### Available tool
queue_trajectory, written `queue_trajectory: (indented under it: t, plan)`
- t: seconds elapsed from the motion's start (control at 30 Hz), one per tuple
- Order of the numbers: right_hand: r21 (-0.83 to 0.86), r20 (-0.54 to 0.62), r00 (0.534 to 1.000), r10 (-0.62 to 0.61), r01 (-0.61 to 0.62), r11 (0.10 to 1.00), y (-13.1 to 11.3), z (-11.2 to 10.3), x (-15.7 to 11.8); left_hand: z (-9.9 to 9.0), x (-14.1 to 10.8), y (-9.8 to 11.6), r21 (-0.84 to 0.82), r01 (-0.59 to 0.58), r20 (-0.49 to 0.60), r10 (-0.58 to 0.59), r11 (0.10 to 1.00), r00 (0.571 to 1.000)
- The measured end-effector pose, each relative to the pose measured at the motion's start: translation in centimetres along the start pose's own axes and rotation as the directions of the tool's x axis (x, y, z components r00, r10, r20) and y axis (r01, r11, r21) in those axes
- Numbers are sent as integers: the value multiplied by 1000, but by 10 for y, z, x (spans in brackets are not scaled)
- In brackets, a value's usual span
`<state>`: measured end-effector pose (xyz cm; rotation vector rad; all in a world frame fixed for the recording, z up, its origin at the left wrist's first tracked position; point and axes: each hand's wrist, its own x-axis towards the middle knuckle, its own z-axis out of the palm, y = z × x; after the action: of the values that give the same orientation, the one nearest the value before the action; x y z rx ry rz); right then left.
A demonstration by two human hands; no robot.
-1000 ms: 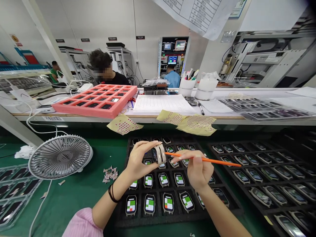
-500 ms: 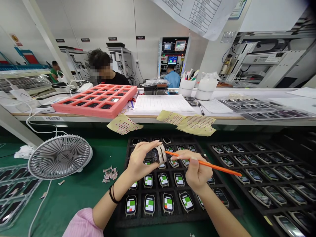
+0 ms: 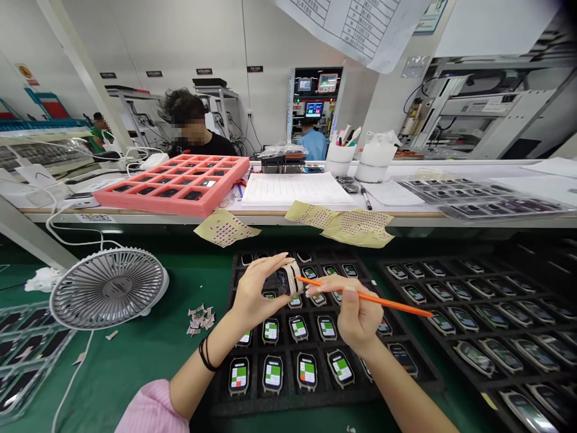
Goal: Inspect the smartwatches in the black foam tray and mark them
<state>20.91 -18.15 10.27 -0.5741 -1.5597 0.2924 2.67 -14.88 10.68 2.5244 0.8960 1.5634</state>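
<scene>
Here, a smartwatch point(image 3: 288, 281) is held above a black foam tray point(image 3: 288, 400) – it is pinched firmly between the curled fingers point(image 3: 265, 265) and thumb of the left hand point(image 3: 255, 294). An orange stick point(image 3: 374, 299) is gripped by the right hand point(image 3: 356, 313), its fingers closed around the shaft and its tip set at the watch's edge – rows of lit watches point(image 3: 273, 373) are seated in the tray's pockets below.
</scene>
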Motion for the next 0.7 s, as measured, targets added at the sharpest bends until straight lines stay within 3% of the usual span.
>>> queue_trajectory:
  t: [0.57,0.7]
  plan:
    - [-91,96,995,-19,27,995,-9,1,2,3,-2,0,20,1,-17,-1,1000,1000]
    - [-37,8,998,59,-58,998,-15,-1,1,-1,1,0,74,-10,-2,10,997,1000]
